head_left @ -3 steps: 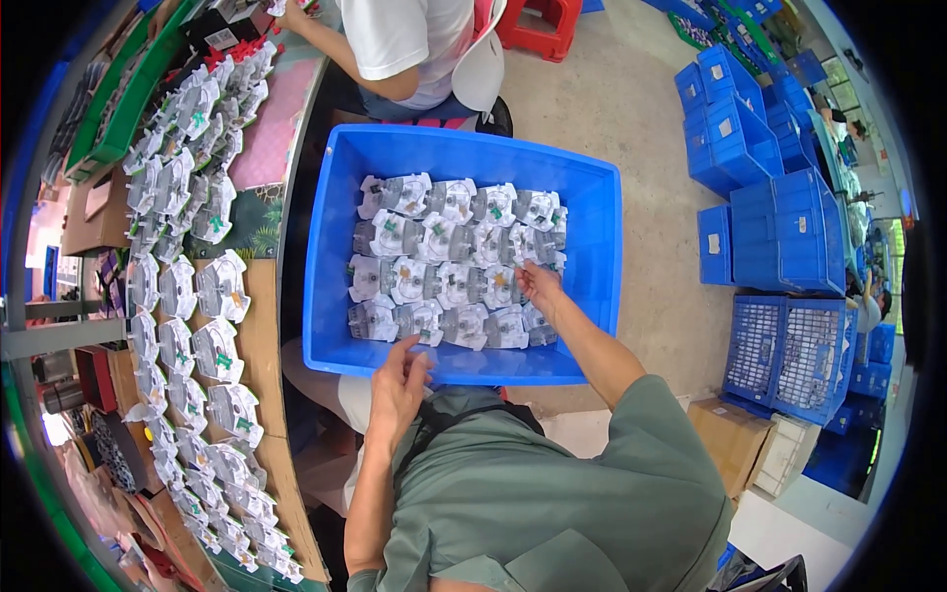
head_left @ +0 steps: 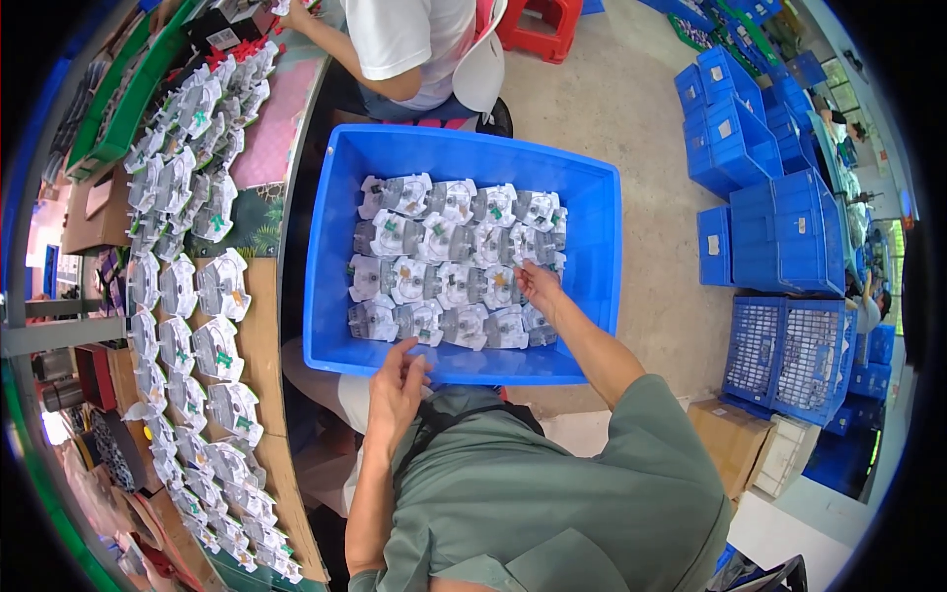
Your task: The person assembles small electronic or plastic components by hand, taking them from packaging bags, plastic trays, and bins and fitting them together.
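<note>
A long table topped with pink, leafy green and brown coverings runs along the left side. To its right is a deep, rectangular blue plastic bin, in front of the person. Stacked blue plastic crates stand far to the right. Beyond the bin's far edge sits a co-worker in a white short-sleeved shirt; a red plastic stool is at the far side, and a brown cardboard box at the near right. The right hand is inside the bin, fingers bent close together at the right end of the contents; whether it grips anything cannot be told. The left hand is at the near rim, fingers loosely parted, with nothing visible in its grasp. White-and-clear plastic parts lie in four rows in the bin; similar parts line the table. Some carry small green pieces.
</note>
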Action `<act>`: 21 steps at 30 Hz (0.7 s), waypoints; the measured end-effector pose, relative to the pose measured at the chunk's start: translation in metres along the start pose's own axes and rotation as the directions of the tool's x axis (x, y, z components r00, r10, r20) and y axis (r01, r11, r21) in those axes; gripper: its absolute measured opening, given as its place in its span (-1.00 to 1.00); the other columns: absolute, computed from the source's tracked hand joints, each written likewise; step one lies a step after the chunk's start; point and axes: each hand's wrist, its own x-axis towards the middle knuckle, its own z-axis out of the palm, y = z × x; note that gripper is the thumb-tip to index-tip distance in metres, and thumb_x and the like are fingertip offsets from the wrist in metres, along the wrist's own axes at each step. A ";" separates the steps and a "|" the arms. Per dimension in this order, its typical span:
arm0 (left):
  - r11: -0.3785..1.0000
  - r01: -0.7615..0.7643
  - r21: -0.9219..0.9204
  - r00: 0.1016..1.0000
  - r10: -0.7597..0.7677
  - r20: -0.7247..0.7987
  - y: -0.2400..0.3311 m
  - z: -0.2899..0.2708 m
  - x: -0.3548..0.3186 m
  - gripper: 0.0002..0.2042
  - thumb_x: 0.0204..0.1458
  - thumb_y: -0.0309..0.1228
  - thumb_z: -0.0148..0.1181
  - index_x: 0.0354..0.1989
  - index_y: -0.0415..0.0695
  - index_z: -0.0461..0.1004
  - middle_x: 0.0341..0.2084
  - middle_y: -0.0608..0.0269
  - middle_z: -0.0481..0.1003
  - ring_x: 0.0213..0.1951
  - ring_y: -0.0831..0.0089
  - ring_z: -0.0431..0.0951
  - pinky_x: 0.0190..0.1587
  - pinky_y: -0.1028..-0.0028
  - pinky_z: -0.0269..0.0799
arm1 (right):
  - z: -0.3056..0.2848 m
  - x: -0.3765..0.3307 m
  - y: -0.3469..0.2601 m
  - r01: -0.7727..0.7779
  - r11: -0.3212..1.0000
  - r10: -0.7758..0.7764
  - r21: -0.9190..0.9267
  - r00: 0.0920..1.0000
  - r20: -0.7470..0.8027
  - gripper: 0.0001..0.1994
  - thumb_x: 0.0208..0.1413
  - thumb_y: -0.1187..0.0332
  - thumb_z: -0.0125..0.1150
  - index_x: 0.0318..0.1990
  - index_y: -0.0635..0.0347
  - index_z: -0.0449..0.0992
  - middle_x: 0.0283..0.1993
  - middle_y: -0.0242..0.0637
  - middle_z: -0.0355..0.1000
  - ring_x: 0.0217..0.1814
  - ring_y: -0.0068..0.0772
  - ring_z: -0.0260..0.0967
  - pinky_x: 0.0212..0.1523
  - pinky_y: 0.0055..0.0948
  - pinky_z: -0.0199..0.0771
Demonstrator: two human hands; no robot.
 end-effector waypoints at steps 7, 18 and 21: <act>0.989 0.049 -0.141 0.985 -0.072 -0.159 0.001 -0.027 -0.044 -0.66 0.24 -0.42 0.02 0.14 -0.31 0.34 -0.36 0.21 0.54 -0.38 0.58 0.49 -0.38 0.57 0.41 | 0.013 -0.012 0.008 -0.074 0.997 0.075 -0.011 0.986 0.152 -0.68 0.26 0.13 0.10 -0.20 0.28 0.41 -0.29 -0.22 0.50 -0.37 -0.50 0.45 -0.45 -0.61 0.46; 0.886 -0.122 -0.447 0.757 -0.208 -0.620 -0.033 -0.058 -0.144 -0.73 0.26 -0.40 0.01 0.08 -0.24 0.35 -0.35 0.24 0.53 -0.38 0.58 0.51 -0.34 0.59 0.43 | 0.218 -0.241 0.053 0.608 0.624 0.068 -0.491 0.584 0.809 -0.76 0.22 0.30 0.16 -0.02 0.20 0.49 -0.35 -0.34 0.49 -0.47 -0.65 0.38 -0.55 -0.63 0.32; 0.887 -0.238 -0.395 0.437 -0.266 -0.859 -0.065 -0.065 -0.182 -0.72 0.27 -0.39 0.00 0.11 -0.20 0.29 -0.38 0.22 0.52 -0.47 0.60 0.50 -0.48 0.64 0.38 | 0.285 -0.272 0.110 0.918 0.356 -0.095 -0.176 0.223 0.970 -0.74 0.21 0.32 0.17 -0.02 0.26 0.46 -0.32 -0.28 0.52 -0.42 -0.48 0.46 -0.43 -0.49 0.46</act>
